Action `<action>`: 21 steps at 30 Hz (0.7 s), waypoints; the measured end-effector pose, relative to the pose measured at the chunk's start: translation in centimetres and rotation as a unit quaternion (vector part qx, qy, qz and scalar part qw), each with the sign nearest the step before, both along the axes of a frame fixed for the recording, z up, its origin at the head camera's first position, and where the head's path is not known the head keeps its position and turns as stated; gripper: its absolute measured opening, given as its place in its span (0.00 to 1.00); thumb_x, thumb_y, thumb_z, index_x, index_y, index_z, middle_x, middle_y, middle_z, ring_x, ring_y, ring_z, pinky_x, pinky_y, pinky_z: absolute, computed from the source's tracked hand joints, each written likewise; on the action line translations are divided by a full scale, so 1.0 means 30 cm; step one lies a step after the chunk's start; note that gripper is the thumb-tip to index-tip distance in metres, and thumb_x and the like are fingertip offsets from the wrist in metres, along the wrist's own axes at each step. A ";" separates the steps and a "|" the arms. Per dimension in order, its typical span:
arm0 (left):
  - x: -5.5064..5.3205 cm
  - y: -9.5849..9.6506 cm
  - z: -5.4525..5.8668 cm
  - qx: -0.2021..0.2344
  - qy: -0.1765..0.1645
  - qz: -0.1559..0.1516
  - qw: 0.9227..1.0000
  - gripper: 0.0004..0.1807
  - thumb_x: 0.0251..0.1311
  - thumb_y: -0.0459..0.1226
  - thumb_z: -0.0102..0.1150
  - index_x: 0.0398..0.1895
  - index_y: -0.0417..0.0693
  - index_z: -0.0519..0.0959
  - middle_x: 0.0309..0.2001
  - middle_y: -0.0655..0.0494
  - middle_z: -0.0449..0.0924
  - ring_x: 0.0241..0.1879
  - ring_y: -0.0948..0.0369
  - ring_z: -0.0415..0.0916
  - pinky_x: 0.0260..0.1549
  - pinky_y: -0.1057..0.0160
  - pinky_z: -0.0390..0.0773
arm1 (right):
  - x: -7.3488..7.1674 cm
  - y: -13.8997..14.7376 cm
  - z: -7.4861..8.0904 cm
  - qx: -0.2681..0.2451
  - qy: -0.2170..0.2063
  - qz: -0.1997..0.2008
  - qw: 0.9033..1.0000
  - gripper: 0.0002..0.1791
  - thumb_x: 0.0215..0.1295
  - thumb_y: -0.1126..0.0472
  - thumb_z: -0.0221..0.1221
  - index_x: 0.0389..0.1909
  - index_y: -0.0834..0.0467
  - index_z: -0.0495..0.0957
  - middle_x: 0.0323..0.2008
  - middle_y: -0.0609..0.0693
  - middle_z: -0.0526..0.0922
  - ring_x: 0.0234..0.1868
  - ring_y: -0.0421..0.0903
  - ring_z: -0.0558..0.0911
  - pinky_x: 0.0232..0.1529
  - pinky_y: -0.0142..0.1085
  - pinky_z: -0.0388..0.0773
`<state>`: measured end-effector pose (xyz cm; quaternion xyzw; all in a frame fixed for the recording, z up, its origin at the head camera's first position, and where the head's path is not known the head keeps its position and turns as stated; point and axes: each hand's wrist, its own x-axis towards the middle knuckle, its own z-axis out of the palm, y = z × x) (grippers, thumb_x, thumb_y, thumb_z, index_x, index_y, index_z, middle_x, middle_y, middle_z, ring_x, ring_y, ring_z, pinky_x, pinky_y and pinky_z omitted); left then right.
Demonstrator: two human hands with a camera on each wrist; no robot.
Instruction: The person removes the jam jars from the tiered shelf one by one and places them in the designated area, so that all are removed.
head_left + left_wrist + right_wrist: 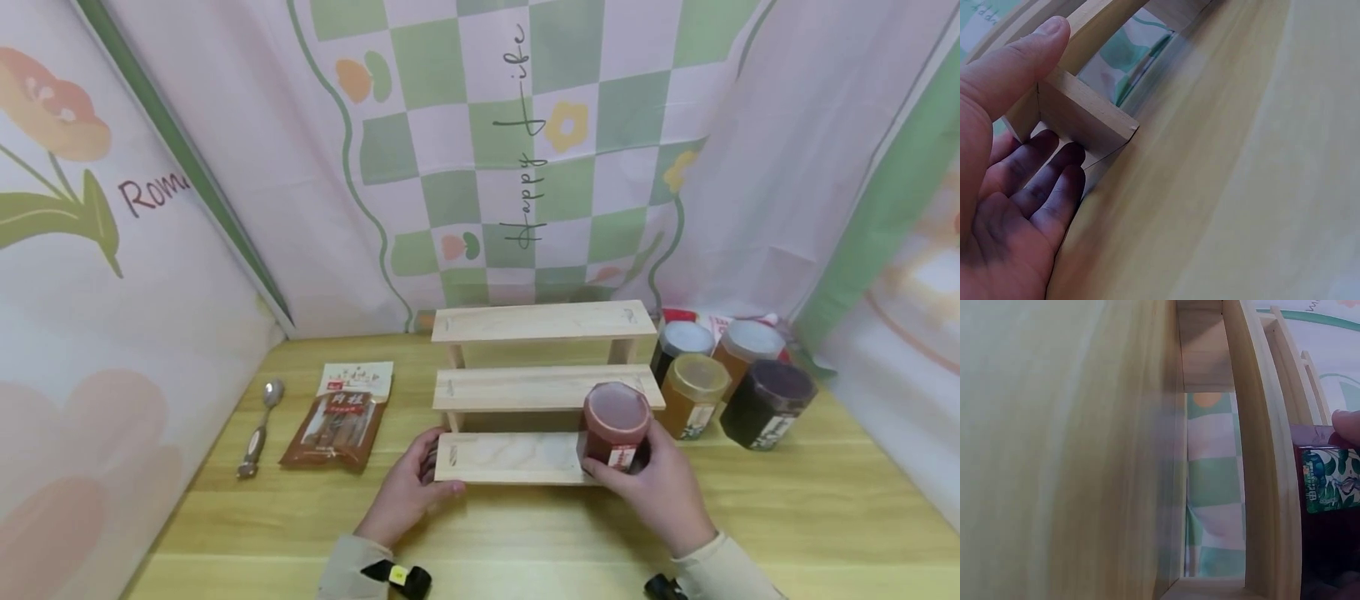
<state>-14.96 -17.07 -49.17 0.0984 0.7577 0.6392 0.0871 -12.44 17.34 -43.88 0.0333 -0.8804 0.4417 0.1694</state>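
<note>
A three-step wooden display rack (517, 390) stands on the table, its lowest step towards me. At the left end of that step my left hand (416, 483) grips the wood, the thumb at the front edge and the fingers curled at the side. In the left wrist view those fingers (1060, 200) reach in beside the rack's end leg (1094, 119). My right hand (667, 492) holds a dark red jar (617, 417) with a pale lid, at the right end of the lowest step. The right wrist view catches its leafy green label (1332, 481) and one fingertip (1349, 428).
Right of the rack are an amber jar (693, 392), a dark jar (768, 404) and two more pale-lidded jars, with red-and-white packaging (708, 320) behind. To the left lie a brown packet (341, 421) and a spoon (258, 429). A printed curtain (442, 142) hangs behind.
</note>
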 end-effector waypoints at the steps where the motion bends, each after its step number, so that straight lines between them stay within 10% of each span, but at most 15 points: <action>1: 0.001 0.001 0.000 -0.002 0.003 0.000 1.000 0.53 0.50 0.41 0.77 0.77 0.42 0.56 0.71 0.42 0.66 0.69 0.45 0.65 0.70 0.49 0.65 | 0.003 0.006 0.001 -0.002 0.000 -0.001 1.000 0.43 0.45 0.49 0.80 0.60 0.61 0.73 0.53 0.59 0.82 0.53 0.54 0.80 0.48 0.21 0.73; 9: 0.004 0.002 -0.002 -0.005 0.009 0.004 1.000 0.53 0.48 0.41 0.78 0.76 0.40 0.58 0.69 0.42 0.68 0.66 0.46 0.69 0.68 0.51 0.69 | 0.023 0.051 0.005 0.001 -0.002 -0.009 1.000 0.42 0.45 0.50 0.80 0.60 0.62 0.73 0.52 0.60 0.82 0.51 0.54 0.80 0.46 0.17 0.72; 16: 0.005 0.005 0.003 -0.015 0.010 0.005 1.000 0.53 0.48 0.42 0.78 0.75 0.41 0.59 0.69 0.43 0.69 0.66 0.46 0.69 0.67 0.51 0.70 | 0.047 0.111 0.001 0.004 -0.016 -0.020 1.000 0.45 0.46 0.51 0.80 0.63 0.63 0.71 0.55 0.66 0.80 0.55 0.62 0.78 0.51 0.54 0.81; 21: 0.006 0.004 0.007 -0.032 0.002 0.006 0.999 0.53 0.48 0.44 0.77 0.76 0.44 0.59 0.69 0.45 0.69 0.67 0.47 0.68 0.68 0.49 0.68 | 0.067 0.158 -0.004 0.004 -0.019 -0.035 0.999 0.47 0.47 0.53 0.80 0.66 0.62 0.69 0.55 0.68 0.79 0.52 0.48 0.79 0.42 0.31 0.82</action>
